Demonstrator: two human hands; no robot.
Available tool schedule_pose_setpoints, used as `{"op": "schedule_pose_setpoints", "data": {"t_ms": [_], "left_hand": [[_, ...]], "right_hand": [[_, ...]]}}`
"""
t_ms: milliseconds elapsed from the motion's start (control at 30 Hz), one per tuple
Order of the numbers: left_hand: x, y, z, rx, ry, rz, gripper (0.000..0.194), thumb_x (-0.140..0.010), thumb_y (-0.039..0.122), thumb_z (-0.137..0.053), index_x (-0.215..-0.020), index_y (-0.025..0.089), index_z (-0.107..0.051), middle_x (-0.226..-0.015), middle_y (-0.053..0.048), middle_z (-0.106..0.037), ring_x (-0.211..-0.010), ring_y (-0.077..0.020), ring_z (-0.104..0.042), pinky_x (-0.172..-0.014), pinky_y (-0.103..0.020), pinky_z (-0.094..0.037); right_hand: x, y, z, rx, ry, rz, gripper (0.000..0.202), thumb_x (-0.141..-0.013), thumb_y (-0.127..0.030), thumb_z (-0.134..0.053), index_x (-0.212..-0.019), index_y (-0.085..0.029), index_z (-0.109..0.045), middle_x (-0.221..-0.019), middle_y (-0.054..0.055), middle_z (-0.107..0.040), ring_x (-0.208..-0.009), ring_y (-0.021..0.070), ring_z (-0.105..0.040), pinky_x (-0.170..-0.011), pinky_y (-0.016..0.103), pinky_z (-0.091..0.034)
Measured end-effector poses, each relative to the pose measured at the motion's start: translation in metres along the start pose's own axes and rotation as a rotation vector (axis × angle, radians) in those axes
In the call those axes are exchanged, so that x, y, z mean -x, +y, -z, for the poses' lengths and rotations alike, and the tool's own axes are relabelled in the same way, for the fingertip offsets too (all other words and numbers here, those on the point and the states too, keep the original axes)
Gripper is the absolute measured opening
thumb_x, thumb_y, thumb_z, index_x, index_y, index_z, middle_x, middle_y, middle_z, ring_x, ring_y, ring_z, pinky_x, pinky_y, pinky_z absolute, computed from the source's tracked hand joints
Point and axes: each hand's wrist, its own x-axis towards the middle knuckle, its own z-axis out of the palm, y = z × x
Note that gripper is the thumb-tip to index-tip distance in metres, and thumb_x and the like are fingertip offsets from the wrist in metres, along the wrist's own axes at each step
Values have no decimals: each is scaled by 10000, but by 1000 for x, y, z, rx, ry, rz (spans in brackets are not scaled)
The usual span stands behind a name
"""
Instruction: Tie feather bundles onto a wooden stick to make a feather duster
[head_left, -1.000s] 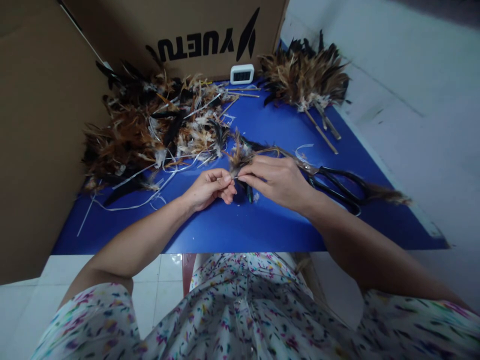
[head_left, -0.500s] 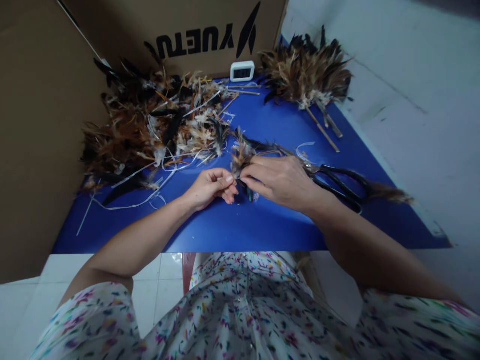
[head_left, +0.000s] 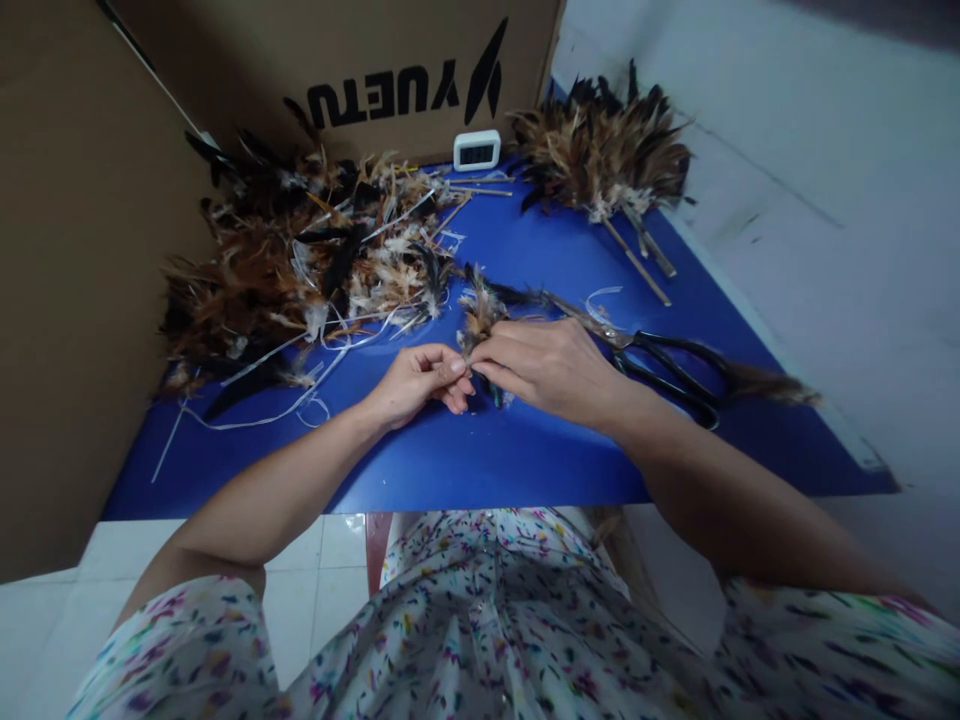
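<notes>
Near the middle of the blue table, my left hand pinches thumb against index finger at the base of a small feather tuft. My right hand is closed at the same spot, its fingertips almost touching the left ones and partly covering the tuft. What lies between the fingertips is too small to name. Black-handled scissors rest beside my right wrist, their blades pointing to the back left. A curl of white strip lies behind them.
A large heap of brown and black feathers with white strips covers the back left. A feather bundle on sticks lies at the back right. Between them a small white clock stands before a cardboard box.
The view has shifted slightly. Both hands stay at the feather tuft, with their fingertips still together.
</notes>
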Motion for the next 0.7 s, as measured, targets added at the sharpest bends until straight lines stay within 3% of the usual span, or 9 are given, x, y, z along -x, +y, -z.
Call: {"op": "schedule_pose_setpoints", "data": {"t_ms": [433, 700], "left_hand": [[1, 1, -1, -8, 15, 11, 437, -655, 452, -844, -743, 106, -593, -637, -26, -698, -468, -114, -641, -465, -209, -537], [3, 1, -1, 25, 26, -34, 382, -680, 405, -838, -728, 104, -608, -625, -25, -694, -452, -105, -624, -447, -197, -516]], "right_hand": [[0, 4, -13, -20, 80, 28, 227, -977, -257, -517, -896, -169, -710, -786, 32, -670, -701, 132, -601, -618, 267, -366], [-1, 15, -17, -136, 322, -21, 133, -953, -203, -546, -898, -175, -664, -840, 32, -688, -739, 130, -626, -694, 249, -458]]}}
